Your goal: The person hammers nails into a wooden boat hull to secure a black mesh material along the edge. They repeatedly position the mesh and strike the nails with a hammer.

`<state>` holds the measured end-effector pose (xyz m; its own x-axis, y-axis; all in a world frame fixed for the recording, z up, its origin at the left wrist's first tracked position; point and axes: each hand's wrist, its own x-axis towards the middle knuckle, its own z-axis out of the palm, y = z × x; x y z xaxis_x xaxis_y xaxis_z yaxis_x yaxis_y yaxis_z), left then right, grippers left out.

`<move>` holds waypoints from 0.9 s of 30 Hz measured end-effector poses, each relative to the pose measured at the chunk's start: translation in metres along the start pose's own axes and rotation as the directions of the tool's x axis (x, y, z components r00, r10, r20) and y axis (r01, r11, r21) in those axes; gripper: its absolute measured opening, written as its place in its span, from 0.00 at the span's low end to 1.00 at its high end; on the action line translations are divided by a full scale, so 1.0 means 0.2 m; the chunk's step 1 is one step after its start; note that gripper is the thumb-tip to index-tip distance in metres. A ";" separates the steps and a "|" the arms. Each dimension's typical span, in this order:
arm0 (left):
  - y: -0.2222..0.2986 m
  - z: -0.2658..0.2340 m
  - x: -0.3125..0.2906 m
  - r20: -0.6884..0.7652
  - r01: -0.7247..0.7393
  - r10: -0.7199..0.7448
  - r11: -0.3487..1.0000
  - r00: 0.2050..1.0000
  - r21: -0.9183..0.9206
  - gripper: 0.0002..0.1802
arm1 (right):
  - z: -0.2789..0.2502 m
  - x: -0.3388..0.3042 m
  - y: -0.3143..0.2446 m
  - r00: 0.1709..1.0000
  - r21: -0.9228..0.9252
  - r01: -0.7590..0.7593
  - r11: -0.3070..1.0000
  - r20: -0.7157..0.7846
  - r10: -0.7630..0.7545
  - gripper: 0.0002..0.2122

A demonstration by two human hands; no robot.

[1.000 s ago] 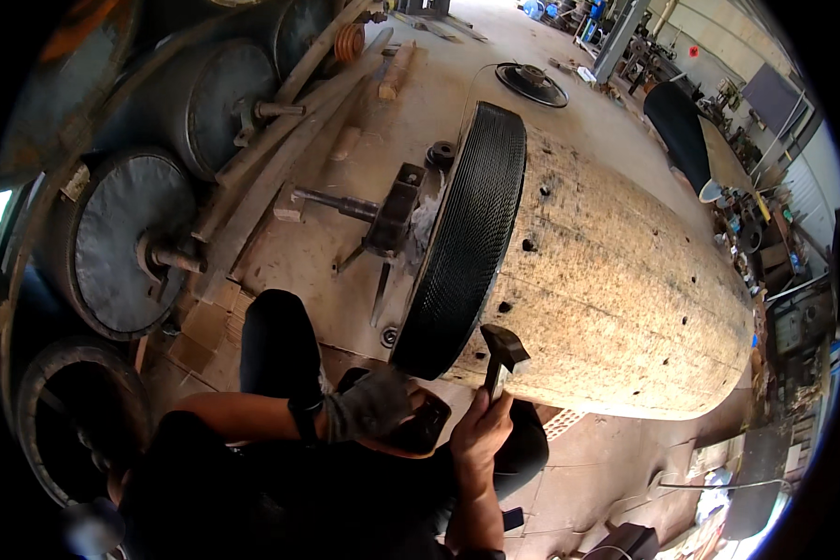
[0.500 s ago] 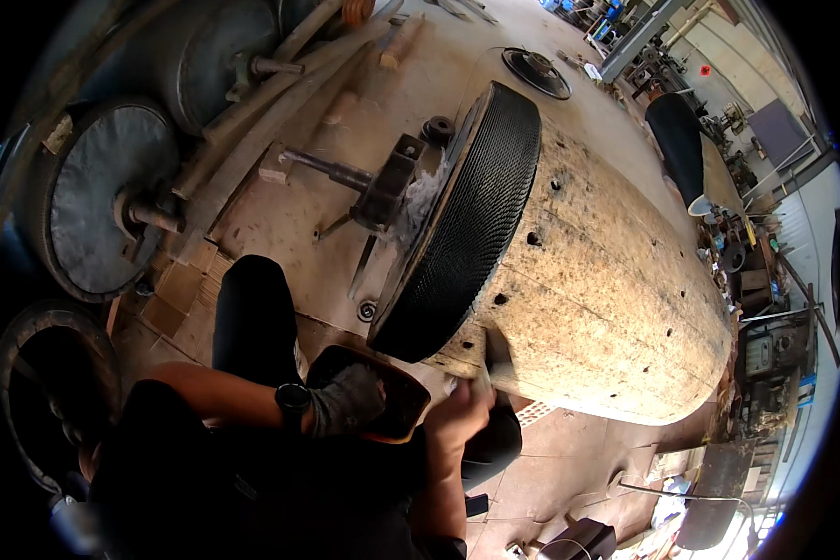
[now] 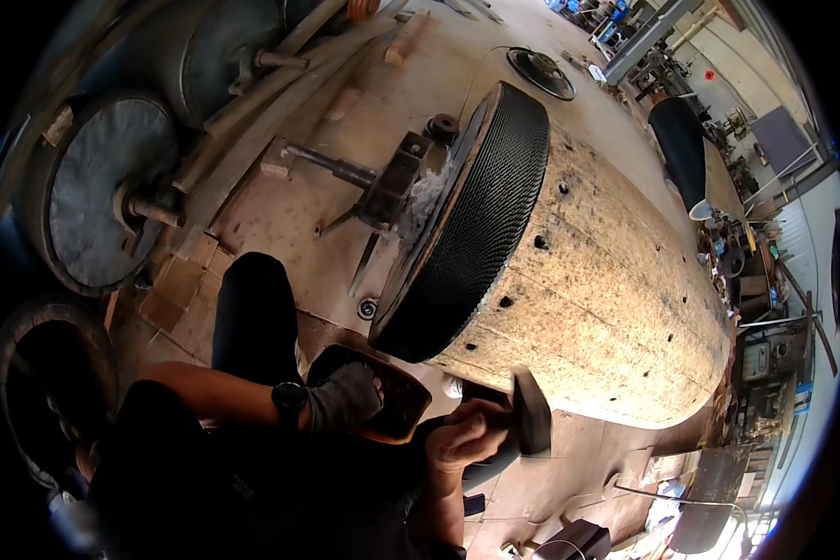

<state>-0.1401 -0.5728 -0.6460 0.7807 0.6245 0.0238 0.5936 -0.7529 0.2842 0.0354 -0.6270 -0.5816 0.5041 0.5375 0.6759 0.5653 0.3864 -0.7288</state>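
A large pale wooden drum point(image 3: 616, 289) lies on its side before me, dotted with dark holes. A black, finely ridged band point(image 3: 481, 224) wraps its left end. My bare right hand point(image 3: 467, 437) grips a hammer point(image 3: 532, 413) by its handle. The dark hammer head is slightly blurred, just below the drum's near edge and apart from it. My left hand point(image 3: 345, 397), in a grey glove, is curled over a dark open container point(image 3: 409, 411) with an amber rim between my knees. What its fingers hold, if anything, is hidden.
A metal shaft and bracket point(image 3: 383, 191) project from the drum's left end. Grey metal-faced drums point(image 3: 107, 191) and long wooden beams point(image 3: 252, 140) are at left. A round black disc point(image 3: 541, 73) lies on the far floor. A dark box point(image 3: 579, 541) is at lower right.
My right hand has drawn the hammer away from the drum's lower edge, down and to the right, turning its head outward. The left hand stays over the container.
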 end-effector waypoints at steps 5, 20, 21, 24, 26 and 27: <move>0.01 -0.09 -0.03 0.010 -0.139 0.139 0.990 0.990 0.034 0.13 | 0.03 0.03 0.02 0.894 -0.503 -0.284 0.816 0.169 0.415 0.12; -0.08 -0.87 0.57 -0.848 -0.309 0.328 0.928 0.416 0.207 0.18 | -0.05 -0.04 -0.08 0.976 -0.101 -0.216 0.971 -0.012 0.216 0.13; -0.08 -0.90 0.63 -0.848 -0.266 0.392 0.913 0.357 0.309 0.18 | -0.04 -0.04 -0.07 0.978 -0.236 -0.195 0.952 0.029 0.208 0.11; -0.11 -0.94 0.79 -0.797 -0.192 0.433 0.901 0.421 0.389 0.16 | 0.06 0.06 0.00 0.970 -0.591 -0.065 0.804 0.151 0.190 0.06; -0.12 -0.97 0.83 -0.812 -0.172 0.375 0.927 0.448 0.333 0.18 | 0.03 0.08 -0.04 0.911 -0.481 -0.283 0.830 0.135 0.389 0.06; -0.11 -0.98 0.84 -0.825 -0.169 0.380 0.925 0.418 0.340 0.18 | -0.04 0.01 0.02 0.930 -0.429 -0.245 0.869 0.148 0.335 0.07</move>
<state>-0.0612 -0.4101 -0.4599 0.3905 0.1465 0.9089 0.4836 -0.8727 -0.0671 0.0434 -0.6302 -0.5823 0.5617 0.7408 0.3684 0.6484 -0.1175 -0.7522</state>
